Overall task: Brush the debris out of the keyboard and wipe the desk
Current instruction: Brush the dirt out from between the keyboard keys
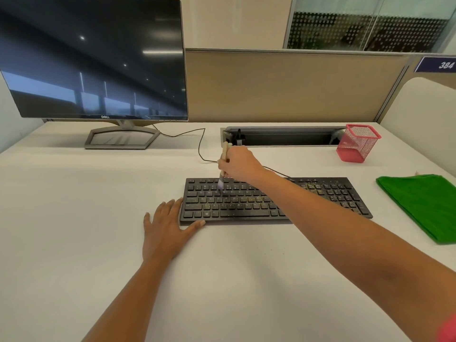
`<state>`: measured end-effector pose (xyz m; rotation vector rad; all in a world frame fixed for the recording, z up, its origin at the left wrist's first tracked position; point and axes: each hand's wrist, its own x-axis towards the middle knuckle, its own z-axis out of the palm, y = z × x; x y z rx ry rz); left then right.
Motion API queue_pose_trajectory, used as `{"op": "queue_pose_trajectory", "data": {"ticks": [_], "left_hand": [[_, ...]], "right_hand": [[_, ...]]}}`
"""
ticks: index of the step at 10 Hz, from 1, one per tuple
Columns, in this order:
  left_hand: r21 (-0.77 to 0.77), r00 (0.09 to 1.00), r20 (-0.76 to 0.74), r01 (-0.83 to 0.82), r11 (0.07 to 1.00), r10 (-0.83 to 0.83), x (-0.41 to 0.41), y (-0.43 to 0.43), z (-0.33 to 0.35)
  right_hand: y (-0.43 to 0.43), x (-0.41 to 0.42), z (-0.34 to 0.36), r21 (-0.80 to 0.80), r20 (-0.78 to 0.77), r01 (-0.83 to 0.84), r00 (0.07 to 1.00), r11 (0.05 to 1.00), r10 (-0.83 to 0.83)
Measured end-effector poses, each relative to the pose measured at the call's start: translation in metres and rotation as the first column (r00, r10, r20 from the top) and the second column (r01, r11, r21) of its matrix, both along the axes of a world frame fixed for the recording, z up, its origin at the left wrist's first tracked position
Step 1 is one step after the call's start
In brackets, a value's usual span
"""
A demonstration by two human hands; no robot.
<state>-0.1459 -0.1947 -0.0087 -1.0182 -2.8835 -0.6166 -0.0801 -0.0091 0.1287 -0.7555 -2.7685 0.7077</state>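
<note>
White counter [74,218] carries the black keyboard [234,206] at centre, the left hand [165,225] lying flat against its left end with fingers straight. The right hand [240,164] grips a brush [224,151] mid-handle, probably light, with soft bristles on the top rows. Its forearm hides the middle keys, and the green cloth [424,206], likely limp, is cut off at the right.
</note>
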Motion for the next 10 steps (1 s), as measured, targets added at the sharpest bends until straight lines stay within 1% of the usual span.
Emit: {"op": "queue_pose_trajectory", "data": {"ticks": [1,2,3,4,5,6,7,8,9,10], "left_hand": [[-0.004,1.000,0.003,0.000,1.000,0.000,0.0000,0.0005,-0.0004],[-0.005,1.000,0.004,0.001,1.000,-0.001,-0.0007,0.0008,0.0004],[-0.002,1.000,-0.003,-0.001,1.000,0.001,-0.0001,0.0002,0.0005],[0.002,1.000,-0.003,0.002,1.000,-0.002,0.0006,-0.0003,0.0006],[-0.002,1.000,0.008,-0.001,1.000,0.001,0.0004,-0.0001,0.0006],[-0.010,1.000,0.001,-0.004,1.000,0.004,0.0002,0.0006,0.0002],[-0.004,1.000,0.000,-0.002,1.000,0.002,0.0005,0.0008,0.0004],[-0.002,1.000,0.000,-0.002,1.000,0.002,0.0007,0.0005,0.0007],[-0.006,1.000,0.003,-0.005,1.000,0.005,0.0012,0.0003,0.0011],[0.001,1.000,0.000,-0.004,1.000,0.004,0.0013,0.0004,0.0008]], "right_hand": [[-0.0047,-0.0017,-0.0108,-0.094,-0.037,0.055,0.998,0.994,-0.058],[-0.0079,-0.0028,-0.0153,-0.101,0.050,0.051,0.998,0.994,-0.046],[-0.0048,-0.0042,-0.0117,-0.095,0.089,0.048,0.995,0.994,-0.039],[0.0003,-0.0044,-0.0080,-0.112,-0.054,0.102,0.993,0.989,-0.108],[0.0002,-0.0019,-0.0097,-0.110,-0.071,0.104,0.991,0.988,-0.113],[-0.0030,0.0007,-0.0130,-0.139,0.055,0.052,0.997,0.989,-0.045],[-0.0031,0.0008,-0.0104,-0.166,0.098,0.025,0.995,0.986,-0.009],[-0.0013,-0.0019,-0.0086,-0.197,0.003,0.060,0.998,0.979,-0.061],[-0.0016,-0.0001,-0.0108,-0.180,-0.009,0.059,0.998,0.982,-0.062],[-0.0034,0.0048,-0.0088,-0.105,0.104,-0.021,0.994,0.994,0.032]]}}
